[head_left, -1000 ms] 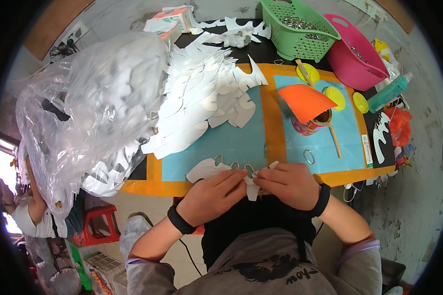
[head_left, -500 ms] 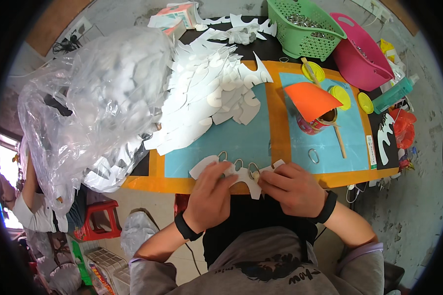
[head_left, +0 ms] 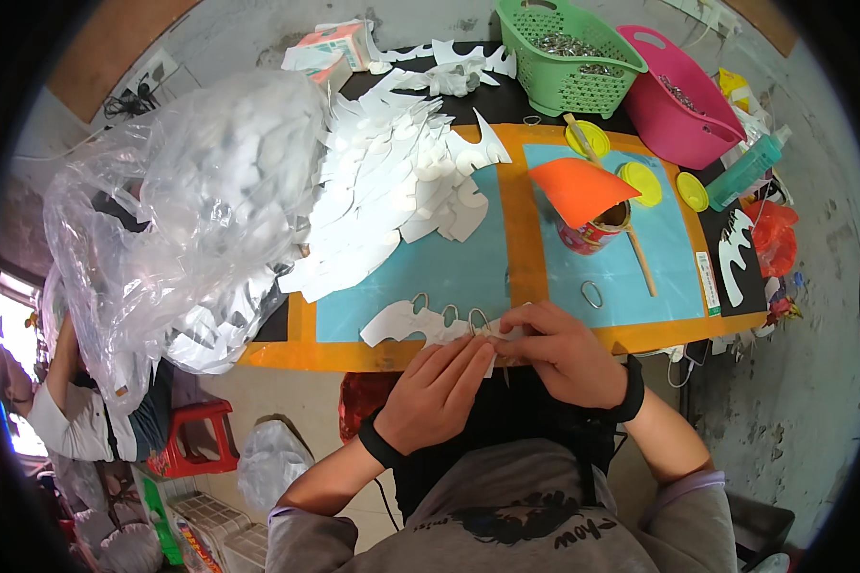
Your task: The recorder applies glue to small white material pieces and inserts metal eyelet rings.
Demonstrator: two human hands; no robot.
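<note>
At the table's near edge lies a scalloped white sheet piece (head_left: 392,322). Several oval metal rings (head_left: 450,313) sit along its upper edge. My left hand (head_left: 437,393) has its fingers pressed together on the piece's right part, fingertips by the rightmost ring. My right hand (head_left: 575,361) pinches the right end of the same piece, thumb and forefinger close to my left fingertips. Both hands cover much of that end. A loose oval metal ring (head_left: 592,293) lies on the blue mat (head_left: 631,320), beyond my right hand.
Many white cut pieces (head_left: 373,205) are heaped beyond my hands, beside a bulging clear plastic bag (head_left: 210,181). An orange sheet (head_left: 583,196) partly covers an open tin (head_left: 592,236); a wooden stick (head_left: 642,263) leans there. Green (head_left: 573,81) and pink (head_left: 683,110) baskets hold metal parts.
My left hand has slid right along the white piece, uncovering its left part. My right hand's fingers have moved in close to my left fingertips. The whole view has shifted slightly.
</note>
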